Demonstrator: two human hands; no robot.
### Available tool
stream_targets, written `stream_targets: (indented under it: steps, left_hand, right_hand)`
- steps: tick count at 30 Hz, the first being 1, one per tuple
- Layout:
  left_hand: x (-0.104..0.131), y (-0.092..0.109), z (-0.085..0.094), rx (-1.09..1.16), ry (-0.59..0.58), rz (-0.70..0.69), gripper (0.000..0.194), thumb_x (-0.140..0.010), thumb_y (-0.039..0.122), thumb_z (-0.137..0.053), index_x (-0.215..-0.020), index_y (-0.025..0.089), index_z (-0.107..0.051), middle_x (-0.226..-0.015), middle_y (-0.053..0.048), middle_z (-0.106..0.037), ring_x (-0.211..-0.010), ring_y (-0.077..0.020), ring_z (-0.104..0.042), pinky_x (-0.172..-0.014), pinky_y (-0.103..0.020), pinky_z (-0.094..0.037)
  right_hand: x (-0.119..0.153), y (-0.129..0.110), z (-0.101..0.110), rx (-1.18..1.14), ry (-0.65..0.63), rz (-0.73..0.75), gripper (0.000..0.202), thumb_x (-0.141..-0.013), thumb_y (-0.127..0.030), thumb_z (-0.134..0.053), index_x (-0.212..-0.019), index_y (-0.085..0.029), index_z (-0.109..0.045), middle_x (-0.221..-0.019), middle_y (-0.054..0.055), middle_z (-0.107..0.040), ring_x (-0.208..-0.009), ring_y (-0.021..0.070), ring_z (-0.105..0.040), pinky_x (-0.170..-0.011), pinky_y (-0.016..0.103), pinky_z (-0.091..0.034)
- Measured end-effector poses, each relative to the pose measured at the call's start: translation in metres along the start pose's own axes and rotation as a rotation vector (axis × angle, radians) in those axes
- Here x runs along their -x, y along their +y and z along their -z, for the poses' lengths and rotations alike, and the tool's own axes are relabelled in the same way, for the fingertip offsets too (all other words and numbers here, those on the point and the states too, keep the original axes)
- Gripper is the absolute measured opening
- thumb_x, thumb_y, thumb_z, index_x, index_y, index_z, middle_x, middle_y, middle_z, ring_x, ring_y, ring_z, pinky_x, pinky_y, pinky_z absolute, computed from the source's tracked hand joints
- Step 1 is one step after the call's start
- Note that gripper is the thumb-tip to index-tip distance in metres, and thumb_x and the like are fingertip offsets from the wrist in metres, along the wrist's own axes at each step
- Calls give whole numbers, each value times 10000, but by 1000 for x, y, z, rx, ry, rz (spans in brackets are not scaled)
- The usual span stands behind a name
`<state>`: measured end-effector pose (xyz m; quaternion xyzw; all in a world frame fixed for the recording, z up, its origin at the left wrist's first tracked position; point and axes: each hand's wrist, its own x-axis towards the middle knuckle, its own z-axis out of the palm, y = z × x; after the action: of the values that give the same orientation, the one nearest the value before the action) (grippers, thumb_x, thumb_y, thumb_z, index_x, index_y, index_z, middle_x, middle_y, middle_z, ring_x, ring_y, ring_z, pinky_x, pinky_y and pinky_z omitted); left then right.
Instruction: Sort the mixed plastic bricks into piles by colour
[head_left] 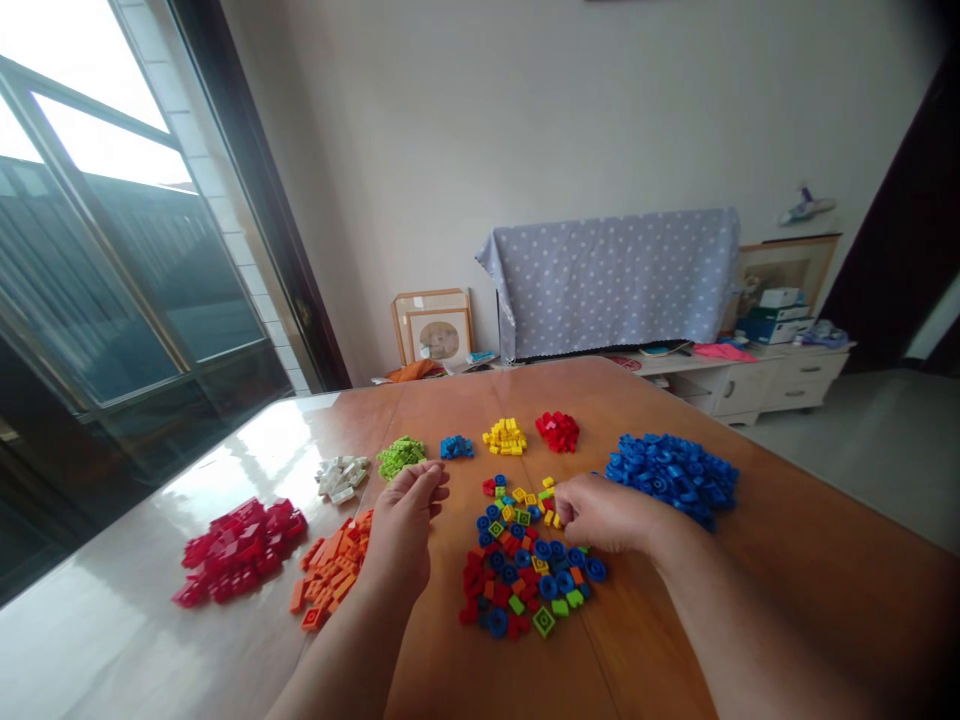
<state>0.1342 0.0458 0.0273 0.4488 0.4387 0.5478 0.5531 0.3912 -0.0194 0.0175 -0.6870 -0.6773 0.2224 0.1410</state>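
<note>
My left hand [411, 510] is raised over the table between the orange brick pile [334, 565] and the mixed bricks. Its fingers are curled together, and what they hold, if anything, is hidden. The lime green pile [401, 456] lies just beyond it. At the right edge of the mixed brick pile [517, 560], my right hand [604, 512] is closed with fingertips pointing down beside small yellow bricks [552, 518]. Its grip is turned away from view. Red, blue, yellow, green and orange pieces lie loose in that pile, several of them round and blue.
Single-colour piles stand around: crimson [240, 550], white [342, 478], small blue [456, 447], yellow [505, 436], red [557, 431] and a large blue heap [671, 475] beyond my right forearm. Past the wooden table [600, 385] is a low cabinet [765, 385] by the wall.
</note>
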Motion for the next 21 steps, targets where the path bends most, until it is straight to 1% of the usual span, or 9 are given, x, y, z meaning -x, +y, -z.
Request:
stream_targets:
  steps: [2,4,6,10,12,13,15,17,21]
  left_hand:
    - [3,1,-1,-20,-22,-16,367,-664,461,-784,-880,180,-694,-843,-34,-685,-668,-115,-580,-614,-235,-393]
    - [7,3,-4,-56,-57,-37,347,-671,460,-782,-852,177,-696,-821,-45,-688,-658,-126,-578,-608,-240,-402]
    - [14,3,-10,-87,-110,-76,326,-655,445,-796,-806,173,-699,-776,-53,-684,-652,-142,-577,-609,-251,-420]
    - [31,1,-25,-104,-288,-133,270,-656,383,-808,-800,174,-716,-767,-72,-686,-684,-176,-596,-613,-265,-448]
    - [38,-2,-30,-119,-387,-137,244,-693,360,-783,-844,178,-722,-800,-84,-694,-686,-181,-600,-599,-267,-450]
    - [40,-4,-32,-147,-412,-160,223,-703,340,-774,-852,182,-723,-804,-84,-692,-684,-180,-596,-602,-271,-452]
    - [41,-7,-32,-225,-407,-242,170,-704,293,-767,-836,196,-724,-793,-74,-680,-682,-179,-581,-620,-279,-453]
    - [40,-8,-30,-294,-355,-329,127,-693,256,-766,-801,209,-720,-766,-58,-658,-672,-175,-558,-628,-279,-441]
    - [35,-11,-26,-369,-306,-426,98,-709,230,-748,-797,218,-707,-750,-39,-634,-677,-171,-538,-625,-268,-404]
  right_hand:
    - [-1,-1,2,-20,31,5,106,-596,-99,-665,-648,-184,-633,-627,-17,-621,-589,122,-515,-517,231,-261]
    - [-2,-5,3,-123,92,19,90,-638,-129,-640,-708,-186,-637,-647,-16,-622,-605,125,-526,-518,223,-294]
    - [-2,-13,4,-324,129,37,105,-675,-162,-625,-778,-186,-621,-646,-27,-600,-599,119,-528,-523,211,-335]
    - [0,-39,1,-797,94,45,151,-730,-228,-607,-870,-195,-561,-666,-40,-585,-604,119,-560,-539,208,-417]
    - [1,-51,-3,-941,93,57,161,-729,-245,-619,-870,-196,-558,-690,-40,-588,-624,119,-571,-551,212,-439]
    - [2,-56,-5,-989,98,66,165,-724,-248,-629,-864,-194,-561,-697,-42,-586,-623,114,-566,-555,209,-440]
    - [3,-64,-8,-1054,100,78,177,-716,-251,-647,-860,-192,-563,-691,-50,-580,-603,99,-549,-553,200,-426]
    - [3,-69,-10,-1089,96,81,192,-718,-267,-662,-865,-190,-565,-686,-50,-586,-604,95,-548,-559,195,-417]
    - [4,-73,-12,-1107,84,66,276,-700,-343,-724,-876,-182,-587,-755,-27,-629,-669,115,-591,-616,216,-451]
